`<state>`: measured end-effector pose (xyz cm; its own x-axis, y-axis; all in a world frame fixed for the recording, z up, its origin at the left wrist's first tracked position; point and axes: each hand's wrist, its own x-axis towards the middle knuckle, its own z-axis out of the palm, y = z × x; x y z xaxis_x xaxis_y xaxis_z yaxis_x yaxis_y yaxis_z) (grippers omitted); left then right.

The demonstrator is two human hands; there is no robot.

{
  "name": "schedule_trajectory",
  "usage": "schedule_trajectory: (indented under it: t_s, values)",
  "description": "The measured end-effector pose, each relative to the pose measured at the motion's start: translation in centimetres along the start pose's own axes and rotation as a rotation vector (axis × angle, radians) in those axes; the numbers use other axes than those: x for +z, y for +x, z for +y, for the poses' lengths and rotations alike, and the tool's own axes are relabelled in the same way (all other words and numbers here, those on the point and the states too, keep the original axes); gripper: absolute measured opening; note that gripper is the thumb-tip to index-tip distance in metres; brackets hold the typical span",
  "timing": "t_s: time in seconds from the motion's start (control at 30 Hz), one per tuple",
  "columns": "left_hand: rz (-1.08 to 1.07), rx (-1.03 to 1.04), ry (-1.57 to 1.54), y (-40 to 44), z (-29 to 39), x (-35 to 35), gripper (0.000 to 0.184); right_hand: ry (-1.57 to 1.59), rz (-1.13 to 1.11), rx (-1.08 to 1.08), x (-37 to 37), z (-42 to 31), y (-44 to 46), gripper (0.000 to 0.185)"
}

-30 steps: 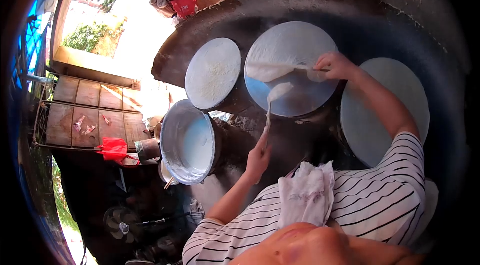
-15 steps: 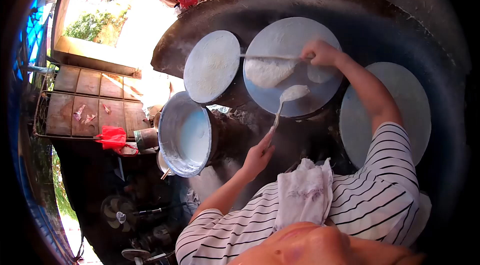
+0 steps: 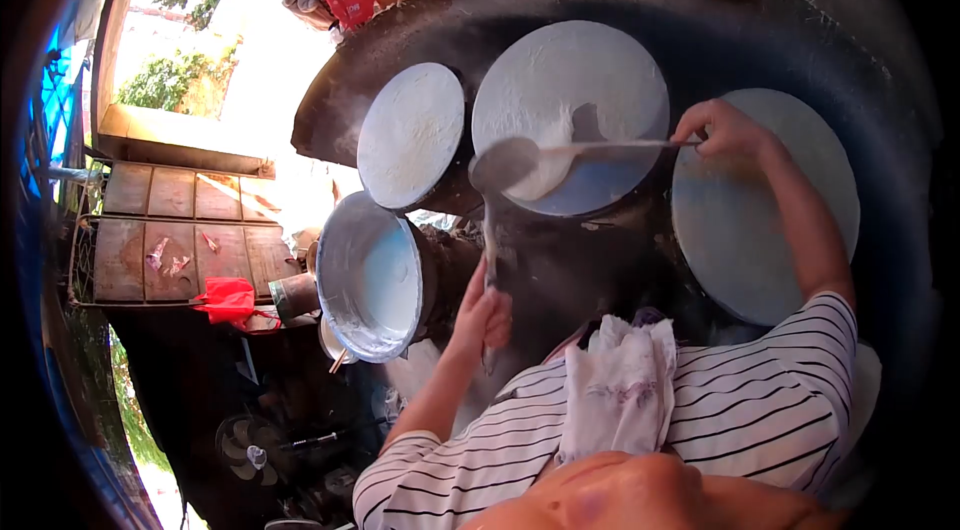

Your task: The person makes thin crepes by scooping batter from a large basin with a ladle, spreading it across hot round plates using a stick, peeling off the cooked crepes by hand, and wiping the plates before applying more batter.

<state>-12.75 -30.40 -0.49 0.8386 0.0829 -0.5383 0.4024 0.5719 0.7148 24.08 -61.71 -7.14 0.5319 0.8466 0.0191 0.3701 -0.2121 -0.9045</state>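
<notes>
My left hand is closed around the handle of a ladle, whose round bowl is over the near left edge of the middle round plate. My right hand grips one end of a long thin stick, which stretches left across that plate towards the ladle. White batter lies on the plate's left and middle part, with a bluish bare surface beside it. To the left is a smaller round plate with a white layer. A large pale round plate is under my right forearm.
A deep basin of white liquid stands at the left, near a metal can and a red bag. Tiled surface lies far left; a fan is below. A bag with a red packet sits beyond the dark curved rim.
The ladle has moved left off the middle of the plate, to its edge. My right hand has shifted right with the stick. White batter now covers more of the plate's far side.
</notes>
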Motion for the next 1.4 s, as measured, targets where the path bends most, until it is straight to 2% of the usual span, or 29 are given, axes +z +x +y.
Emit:
schedule_trajectory:
  t_s: [0.03,0.07,0.1,0.13,0.2,0.27,0.3,0.33,0.37,0.4,0.43,0.47,0.53,0.63,0.67,0.8,0.93,1.0,1.13,1.17,1.2,1.27,1.33,1.4]
  values:
    - [-0.264,0.080,-0.347,2.3,1.0,-0.1,0.033,0.028,0.115,0.095,0.7,-0.1,-1.1,0.040]
    - [-0.297,-0.013,-0.768,4.5,1.7,0.5,0.023,0.034,0.209,0.048,2.5,1.6,-0.2,0.042]
    - [-0.344,-0.098,-0.933,6.6,3.0,2.1,0.038,0.018,0.159,-0.006,4.1,0.9,-0.3,0.041]
    - [-0.450,-0.073,-1.010,6.7,3.5,2.4,0.039,-0.001,0.124,-0.068,5.6,-0.5,-0.4,0.039]
    - [-0.700,-0.062,-1.162,8.1,5.4,3.0,0.041,-0.228,0.124,-0.001,6.5,-4.6,-5.5,0.030]
    - [-0.757,0.031,-1.062,4.7,6.6,0.6,0.041,-0.349,0.299,0.050,9.2,-6.9,-13.9,0.030]
    - [-0.719,0.105,-0.950,3.1,7.6,-1.0,0.039,-0.376,0.382,0.050,10.7,-7.5,-17.0,0.028]
    - [-0.731,0.206,-0.778,2.2,8.2,-3.6,0.034,-0.130,0.556,0.108,14.4,-8.1,-16.3,0.028]
    - [-0.730,0.310,-0.608,1.5,8.9,-6.1,0.031,0.146,0.720,0.191,20.6,-8.2,-14.7,0.028]
    - [-0.807,0.416,-0.365,2.9,9.4,-8.2,0.028,0.501,0.771,0.171,25.5,-9.4,-9.4,0.029]
    - [-0.751,0.531,-0.358,1.6,10.1,-6.3,0.029,0.602,0.724,0.262,28.5,-14.1,-3.8,0.031]
    - [-0.710,0.549,-0.335,0.3,9.6,-6.2,0.032,0.821,0.661,0.236,32.2,-14.1,1.6,0.028]
    - [-0.669,0.599,-0.275,-0.5,10.3,-6.0,0.042,0.936,0.667,0.244,39.5,-10.5,11.1,0.025]
    - [-0.663,0.560,-0.232,-2.9,10.5,-8.6,0.053,1.191,0.823,0.384,43.7,-12.3,11.6,0.027]
    - [-0.684,0.560,-0.215,-3.3,10.7,-9.4,0.053,1.260,0.843,0.391,44.2,-12.7,9.0,0.027]
    - [-0.636,0.594,-0.111,-4.4,10.8,-10.6,0.054,1.216,1.014,0.511,43.8,-14.9,0.2,0.032]
    - [-0.554,0.626,0.004,-3.8,10.4,-9.3,0.056,1.175,1.121,0.566,38.5,-14.0,-2.2,0.032]
    - [-0.498,0.579,0.059,-4.2,10.6,-9.0,0.057,1.131,1.156,0.497,35.4,-11.8,-2.3,0.032]
    - [-0.394,0.578,0.152,-3.9,10.3,-9.3,0.059,0.848,1.155,0.465,31.2,-11.8,0.0,0.034]
    - [-0.357,0.590,0.182,-3.7,10.2,-9.8,0.060,0.780,1.090,0.518,32.7,-12.5,-0.7,0.035]
    - [-0.406,0.588,0.203,-3.3,10.2,-10.0,0.060,0.713,1.026,0.566,35.1,-14.8,-1.3,0.036]
    - [-0.493,0.573,0.221,-2.6,9.8,-10.1,0.061,0.695,0.931,0.705,38.4,-14.7,-5.3,0.037]
    - [-0.459,0.519,0.227,-1.8,9.4,-9.4,0.062,0.724,1.012,0.696,37.2,-13.3,-7.8,0.037]
    - [-0.422,0.521,0.300,0.4,9.0,-7.7,0.062,0.613,1.058,0.665,33.7,-13.2,-7.4,0.037]
